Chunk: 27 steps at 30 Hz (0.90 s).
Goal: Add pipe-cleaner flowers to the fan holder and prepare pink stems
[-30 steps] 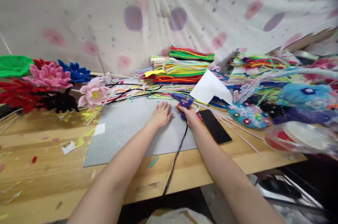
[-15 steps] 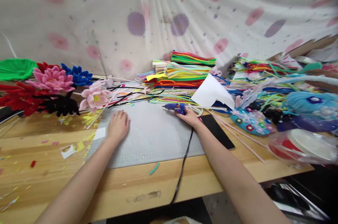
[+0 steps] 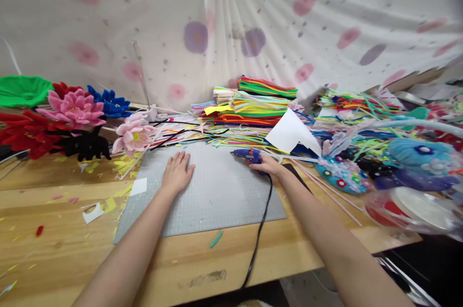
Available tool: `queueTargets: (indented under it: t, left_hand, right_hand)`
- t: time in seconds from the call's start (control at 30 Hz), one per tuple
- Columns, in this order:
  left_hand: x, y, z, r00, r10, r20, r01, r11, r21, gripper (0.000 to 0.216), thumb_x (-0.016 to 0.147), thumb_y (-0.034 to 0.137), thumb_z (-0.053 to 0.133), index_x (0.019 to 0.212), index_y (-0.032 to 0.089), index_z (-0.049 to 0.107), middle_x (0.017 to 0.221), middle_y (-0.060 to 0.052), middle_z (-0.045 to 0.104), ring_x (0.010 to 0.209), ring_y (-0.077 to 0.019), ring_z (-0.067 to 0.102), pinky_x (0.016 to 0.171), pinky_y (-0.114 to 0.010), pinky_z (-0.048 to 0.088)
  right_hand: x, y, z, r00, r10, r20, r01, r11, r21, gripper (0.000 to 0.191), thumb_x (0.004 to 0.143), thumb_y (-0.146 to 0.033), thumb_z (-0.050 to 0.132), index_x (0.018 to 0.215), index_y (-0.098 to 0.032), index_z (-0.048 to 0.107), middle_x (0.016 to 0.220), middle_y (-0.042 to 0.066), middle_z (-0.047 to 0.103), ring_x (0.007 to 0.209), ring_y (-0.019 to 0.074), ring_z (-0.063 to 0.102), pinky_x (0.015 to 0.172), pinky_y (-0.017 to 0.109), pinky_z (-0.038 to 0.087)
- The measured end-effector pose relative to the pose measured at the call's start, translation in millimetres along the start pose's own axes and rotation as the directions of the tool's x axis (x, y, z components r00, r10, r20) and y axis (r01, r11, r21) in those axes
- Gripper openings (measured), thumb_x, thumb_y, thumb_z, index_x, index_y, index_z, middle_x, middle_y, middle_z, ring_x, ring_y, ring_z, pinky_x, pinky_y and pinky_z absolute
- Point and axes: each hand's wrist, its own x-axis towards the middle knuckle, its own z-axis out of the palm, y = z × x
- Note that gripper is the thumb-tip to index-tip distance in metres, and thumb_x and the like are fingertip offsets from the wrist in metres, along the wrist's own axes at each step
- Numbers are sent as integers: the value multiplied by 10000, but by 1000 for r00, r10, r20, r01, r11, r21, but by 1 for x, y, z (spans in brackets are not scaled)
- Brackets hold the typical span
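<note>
On the left part of a grey cutting mat (image 3: 217, 201), my left hand (image 3: 178, 172) lies flat, palm down, with its fingers spread and nothing held. My right hand (image 3: 267, 165) is wrapped round a blue hot glue gun (image 3: 248, 155) near the mat's back right. The gun's dark nozzle points left. Its black cord (image 3: 261, 230) runs from the handle across the mat and over the table's front edge. A white paper sheet (image 3: 291, 131) with a cut-out edge lies just behind my right hand. A small white paper piece (image 3: 139, 186) sits at the mat's left edge.
Fuzzy flowers (image 3: 75, 107) in pink, red and blue stand at the left. Stacked bundles of coloured pipe cleaners (image 3: 258, 104) line the back. Decorated blue pieces (image 3: 342, 174) and a plastic-wrapped roll (image 3: 408, 208) fill the right. Yellow scraps (image 3: 110, 204) litter the wooden table (image 3: 83, 249).
My left hand has slid right along the mat, its fingers now more spread. My right hand has shifted the glue gun slightly right and nearer to me. The view has tilted a little.
</note>
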Motion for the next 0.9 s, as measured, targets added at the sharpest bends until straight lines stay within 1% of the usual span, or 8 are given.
queueTargets:
  t: [0.1, 0.23, 0.4, 0.47, 0.57, 0.67, 0.77, 0.9]
  left_hand:
    - [-3, -2, 0, 996, -30, -80, 20, 992, -127, 419, 836, 321, 441, 1195, 138, 557, 1330, -129, 500, 1274, -257, 401, 1072, -426, 274]
    - [-6, -8, -5, 955, -231, -187, 142, 906, -399, 290, 818, 326, 434, 980, 181, 626, 1023, -82, 665, 965, -205, 593, 857, -328, 441]
    - [-7, -7, -13, 897, -365, -250, 240, 876, -419, 283, 792, 435, 459, 633, 205, 500, 655, -18, 570, 654, -168, 519, 618, -274, 373]
    - [-8, -5, -15, 890, -375, -259, 253, 880, -402, 342, 816, 434, 421, 558, 209, 402, 553, 4, 466, 567, -148, 444, 554, -262, 306]
    - [-9, -5, -16, 862, -435, -259, 296, 848, -439, 379, 860, 413, 335, 540, 211, 345, 493, 15, 387, 509, -140, 387, 520, -262, 249]
    - [-9, -6, -17, 825, -496, -272, 327, 810, -487, 283, 864, 380, 335, 655, 218, 435, 534, 11, 445, 529, -155, 437, 522, -260, 267]
    - [-7, -6, -16, 800, -541, -257, 382, 791, -478, 170, 844, 343, 381, 863, 214, 490, 591, 7, 502, 533, -169, 476, 513, -264, 286]
    - [-7, -4, -15, 864, -433, -258, 294, 849, -439, 210, 823, 345, 415, 940, 199, 510, 631, 3, 526, 573, -168, 511, 548, -270, 359]
  right_hand:
    - [-3, -5, -10, 997, 38, 74, -33, 997, -63, 691, 620, -448, 681, 1241, -175, 545, 1283, 97, 543, 1235, 322, 442, 1052, 435, 319]
    - [-15, -9, -32, 991, 43, 128, -26, 991, -132, 709, 619, -484, 691, 1257, -217, 536, 1330, 76, 506, 1254, 315, 421, 1063, 421, 311]
    - [-20, -11, -75, 944, 120, 308, -103, 992, -70, 547, 665, -407, 657, 1162, -185, 602, 1183, 73, 617, 1090, 273, 565, 942, 372, 434]
    - [-13, -12, -89, 960, 159, 231, -150, 987, -56, 425, 704, -370, 614, 1065, -148, 635, 1046, 79, 672, 959, 238, 620, 862, 341, 472]
    - [9, -17, -100, 991, 126, -37, -129, 988, -87, 271, 733, -307, 577, 939, -146, 648, 942, 75, 688, 848, 199, 627, 798, 308, 472]
    - [37, -22, -98, 986, 40, -162, -58, 992, -110, 193, 745, -295, 571, 881, -174, 635, 908, 52, 685, 801, 170, 610, 736, 271, 453]
    - [62, -26, -90, 970, 32, -243, -76, 982, -172, 144, 765, -321, 562, 785, -185, 606, 806, 29, 670, 717, 150, 577, 640, 243, 407]
    - [77, -29, -78, 950, 49, -308, -131, 959, -250, 179, 823, -353, 504, 751, -196, 551, 730, 18, 634, 657, 142, 533, 578, 235, 331]
